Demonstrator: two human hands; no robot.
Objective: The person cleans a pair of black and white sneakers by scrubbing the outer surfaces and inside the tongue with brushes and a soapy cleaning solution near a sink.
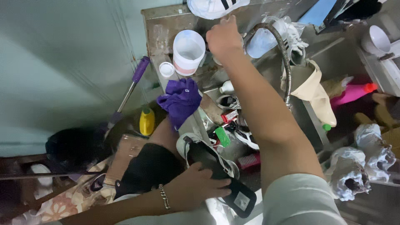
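Holding a black shoe insole (227, 183) down low near 6 o'clock, the left hand (200, 185) has its fingers wrapped over the flat dark piece. A thin chain bracelet (163, 196) sits on that wrist. Under the insole lies a white shoe (187, 143) with its open top facing up. The right hand (223, 35) is far up at 12 o'clock, curled into a loose fist, and I cannot tell if it holds something. Just beside it, toward 11 o'clock, stands a white plastic tub (188, 52). A purple cloth (181, 100) lies below the tub. A bendy metal hose (281, 54) curves at 1 o'clock, and a yellow bottle (146, 121) stands at 9 o'clock.
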